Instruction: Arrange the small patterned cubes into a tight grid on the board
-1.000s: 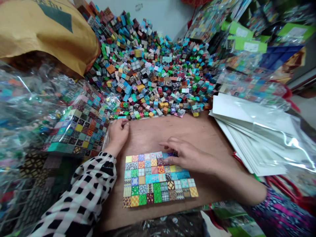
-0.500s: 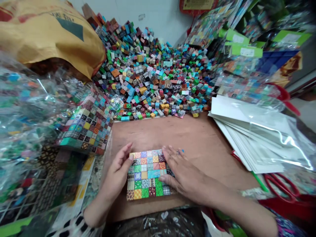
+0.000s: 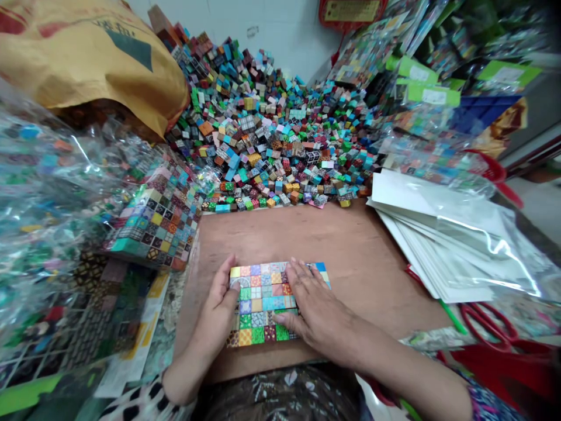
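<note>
A flat rectangle of small patterned, coloured cubes [image 3: 258, 304] lies on the brown wooden board [image 3: 280, 234] near its front edge. My left hand [image 3: 219, 307] rests against the rectangle's left edge, fingers upright and thumb over the corner cubes. Flat across the right part of the rectangle lies my right hand [image 3: 313, 304], its fingers stretched out and its thumb apart on the cubes. The cubes beneath my right palm are hidden.
Behind the board rises a big heap of loose cubes [image 3: 280, 140]. At left are a yellow sack [image 3: 96, 64], plastic bags and a wrapped cube block [image 3: 158, 222]. White cards [image 3: 412, 234] and red scissors [image 3: 488, 327] lie at right.
My left hand has shifted slightly right and lies closer over the left edge. My right hand has slid a little left, showing more cubes at the top right corner. The view has shifted slightly.
</note>
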Available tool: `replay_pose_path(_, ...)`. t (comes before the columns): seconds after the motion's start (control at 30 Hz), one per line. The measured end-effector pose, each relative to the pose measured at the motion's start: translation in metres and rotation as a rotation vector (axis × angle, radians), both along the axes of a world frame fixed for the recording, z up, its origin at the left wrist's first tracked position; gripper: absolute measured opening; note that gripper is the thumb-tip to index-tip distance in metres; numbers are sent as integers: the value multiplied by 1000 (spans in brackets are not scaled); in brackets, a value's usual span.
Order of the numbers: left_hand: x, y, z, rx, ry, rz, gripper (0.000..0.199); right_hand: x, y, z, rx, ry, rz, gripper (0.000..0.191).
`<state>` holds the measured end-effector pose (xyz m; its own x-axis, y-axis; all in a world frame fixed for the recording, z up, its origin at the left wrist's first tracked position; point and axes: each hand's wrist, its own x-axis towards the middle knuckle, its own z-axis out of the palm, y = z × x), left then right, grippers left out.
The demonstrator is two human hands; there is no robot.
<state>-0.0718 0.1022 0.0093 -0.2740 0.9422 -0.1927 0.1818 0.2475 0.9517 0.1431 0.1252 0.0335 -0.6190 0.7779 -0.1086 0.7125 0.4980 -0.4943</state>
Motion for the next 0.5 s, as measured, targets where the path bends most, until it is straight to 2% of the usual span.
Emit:
replay_pose_path(0.3, -1, 0, 0, -5, -2, -10, 59, 1, 4, 7, -25, -53, 43, 86)
replay_pose_path(0.5, 6, -4, 8, -16, -109, 42, 60, 3, -8, 1, 224, -138, -24, 87)
